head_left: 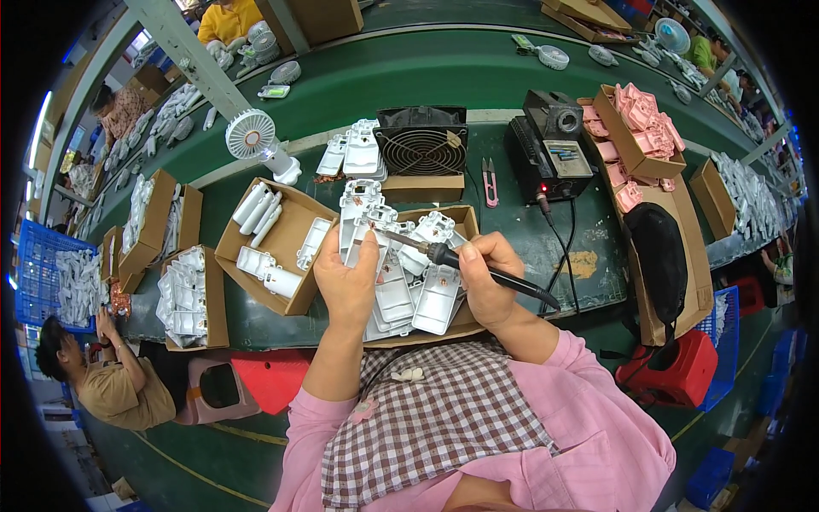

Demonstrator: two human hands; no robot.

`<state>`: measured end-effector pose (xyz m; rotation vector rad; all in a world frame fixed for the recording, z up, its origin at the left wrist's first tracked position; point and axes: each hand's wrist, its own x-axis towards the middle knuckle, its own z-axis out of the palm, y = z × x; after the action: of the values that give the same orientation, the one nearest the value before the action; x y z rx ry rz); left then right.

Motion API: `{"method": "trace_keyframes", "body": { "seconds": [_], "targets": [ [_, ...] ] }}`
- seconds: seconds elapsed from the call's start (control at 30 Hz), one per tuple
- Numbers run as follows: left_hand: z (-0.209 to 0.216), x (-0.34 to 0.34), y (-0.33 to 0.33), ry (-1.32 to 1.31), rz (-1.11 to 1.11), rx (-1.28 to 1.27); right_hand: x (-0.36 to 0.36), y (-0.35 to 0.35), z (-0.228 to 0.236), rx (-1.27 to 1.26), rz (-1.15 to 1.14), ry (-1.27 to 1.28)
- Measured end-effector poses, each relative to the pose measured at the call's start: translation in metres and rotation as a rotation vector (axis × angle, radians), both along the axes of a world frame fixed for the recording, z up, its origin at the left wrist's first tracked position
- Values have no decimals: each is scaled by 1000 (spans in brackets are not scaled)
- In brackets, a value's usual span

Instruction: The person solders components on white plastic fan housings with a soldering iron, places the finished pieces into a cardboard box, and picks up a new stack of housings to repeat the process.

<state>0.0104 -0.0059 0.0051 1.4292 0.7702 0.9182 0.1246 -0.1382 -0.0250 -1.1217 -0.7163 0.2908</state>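
- The left hand [345,277], at frame centre, pinches an upright white plastic housing [360,224] over the open cardboard box [461,213] of similar white shells.
- The right hand [488,282] is closed pen-style around a black soldering iron [478,271], its tip touching the housing's right edge.
- Done well, this likely means a steady housing, a braced right wrist, and the tip kept off the left thumb.
- The iron's cord trails right toward the black soldering station [550,145]; slack there looks limited.
- Room is tight: boxes crowd left and right, a black fan [422,141] stands above, and the counter [546,247] edge lies just below the hands.
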Motion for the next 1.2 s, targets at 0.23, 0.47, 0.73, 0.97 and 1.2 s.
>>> {"method": "trace_keyframes", "body": {
  "seconds": [0.23,0.47,0.73,0.97,1.2],
  "targets": [
    [-2,-1,1,-23,5,-11,-2,0,3,3,17,22],
    [0,-1,0,36,5,-14,0,1,-2,48,15,100],
    [3,-1,-3,46,3,-5,-1,2,-1,46,21,102],
    [4,-1,-4,49,11,2,0,1,-2,38,34,85],
    [5,-3,-4,55,-2,-59,-1,2,-2,115,55,88]
  ]
}}
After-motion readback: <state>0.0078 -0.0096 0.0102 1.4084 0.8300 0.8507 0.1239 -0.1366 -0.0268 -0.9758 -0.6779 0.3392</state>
